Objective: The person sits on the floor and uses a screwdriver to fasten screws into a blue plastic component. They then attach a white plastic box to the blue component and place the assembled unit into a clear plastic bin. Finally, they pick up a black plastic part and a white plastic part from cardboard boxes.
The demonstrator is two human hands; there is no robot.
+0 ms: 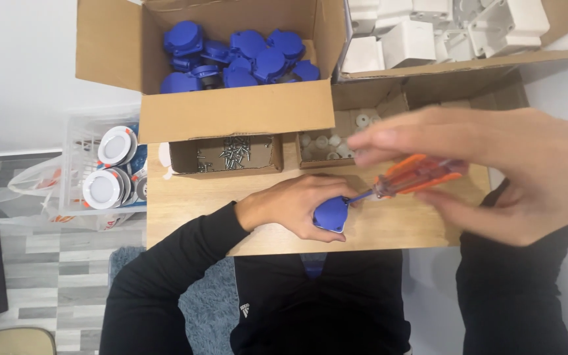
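Observation:
My left hand point(290, 204) grips a small blue plastic part point(331, 214) and presses it onto the wooden table point(185, 210) near its front edge. My right hand point(507, 171), blurred and close to the camera, holds a screwdriver with an orange see-through handle point(415, 176). Its metal tip meets the blue part's upper right side. Both sleeves are black.
Behind the table stand a cardboard box of several blue parts point(238, 56), a box of white housings point(428, 33), a small tray of screws point(228, 154) and a tray of white caps point(327, 141). At the left, a clear crate holds round white lamps point(110, 167).

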